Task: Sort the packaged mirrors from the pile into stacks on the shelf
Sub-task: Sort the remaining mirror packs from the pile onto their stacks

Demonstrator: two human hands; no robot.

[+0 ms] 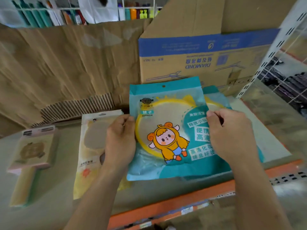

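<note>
One wide-angle view from the head, facing forward and down, close over the shelf [53,188], left hand [120,140] and right hand [232,135] near the lens

Two teal packs lie at the right: the top pack [166,130] and a lower pack [214,97] that shows past its far edge. There is one cream pack [93,146] in the middle; more may lie under it, I cannot tell. There is one pink pack [31,150] at the left and one box [199,60] far right. Two hands: left hand [120,141], right hand [230,135].
</note>
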